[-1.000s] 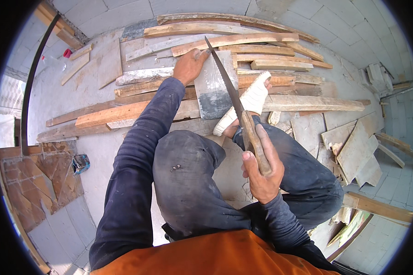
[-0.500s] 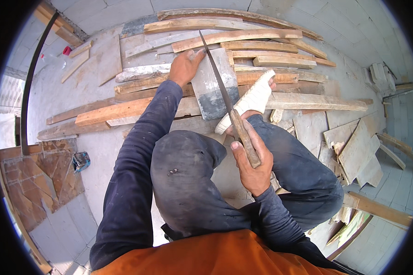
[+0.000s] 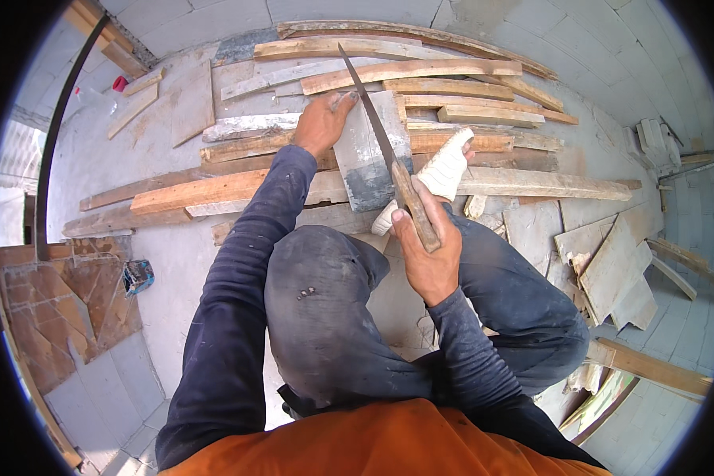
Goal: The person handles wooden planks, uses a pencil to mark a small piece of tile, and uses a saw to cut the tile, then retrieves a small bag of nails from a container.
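Saw (image 3: 386,148) over board (image 3: 358,170), timbers (image 3: 202,193) around

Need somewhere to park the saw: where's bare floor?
Left: floor between the blue-black container and left sleeve. Upper left: floor between the flat panel and long planks. Crowded: centre, with planks, grey board, white shoe, saw, left hand and right hand; right, with broken panels.

Versus a second ago: right hand (image 3: 436,258) and handsaw (image 3: 385,143) shifted forward and leftward; blade tip, earlier short of a far beam (image 3: 381,49), now overlaps it in view; fingers (image 3: 434,205) and wooden handle (image 3: 409,194) hide more of the white shoe's middle (image 3: 444,166)
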{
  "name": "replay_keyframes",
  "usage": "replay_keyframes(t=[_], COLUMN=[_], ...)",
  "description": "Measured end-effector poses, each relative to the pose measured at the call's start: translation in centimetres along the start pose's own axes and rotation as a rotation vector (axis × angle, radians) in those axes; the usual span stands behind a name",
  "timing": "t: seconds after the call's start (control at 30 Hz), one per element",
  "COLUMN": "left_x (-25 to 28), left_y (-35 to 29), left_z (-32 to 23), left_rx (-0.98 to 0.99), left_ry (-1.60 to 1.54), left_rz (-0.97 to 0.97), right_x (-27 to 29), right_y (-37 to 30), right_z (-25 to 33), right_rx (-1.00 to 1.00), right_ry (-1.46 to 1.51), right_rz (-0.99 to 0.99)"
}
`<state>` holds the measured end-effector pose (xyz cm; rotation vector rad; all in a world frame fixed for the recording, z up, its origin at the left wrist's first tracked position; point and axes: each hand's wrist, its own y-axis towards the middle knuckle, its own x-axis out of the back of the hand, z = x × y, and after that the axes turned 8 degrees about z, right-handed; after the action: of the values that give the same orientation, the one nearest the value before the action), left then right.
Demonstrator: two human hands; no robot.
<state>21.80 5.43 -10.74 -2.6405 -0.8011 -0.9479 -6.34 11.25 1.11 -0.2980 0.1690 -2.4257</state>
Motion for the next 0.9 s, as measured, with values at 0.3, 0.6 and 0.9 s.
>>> replay_keyframes(t=[0.3,0.6,0.9], left_x=[1.1,2.8,1.9], left_y=[-0.9,-0.3,0.3], left_z=[-0.5,0.0,0.7], left_rx=[-0.104,-0.051,-0.021], left_ry=[-0.102,-0.048,0.014], left_rz=[0.114,0.26,0.225], right_x=[0.3,-0.3,3.2], right_y=[4.4,5.5,-7.7], right_z=[-0.6,-0.5,-1.8], right_rx=[0.142,0.19,0.214], right_ry=[-0.087,-0.082,-0.284], right_rz=[-0.017,0.047,0.045])
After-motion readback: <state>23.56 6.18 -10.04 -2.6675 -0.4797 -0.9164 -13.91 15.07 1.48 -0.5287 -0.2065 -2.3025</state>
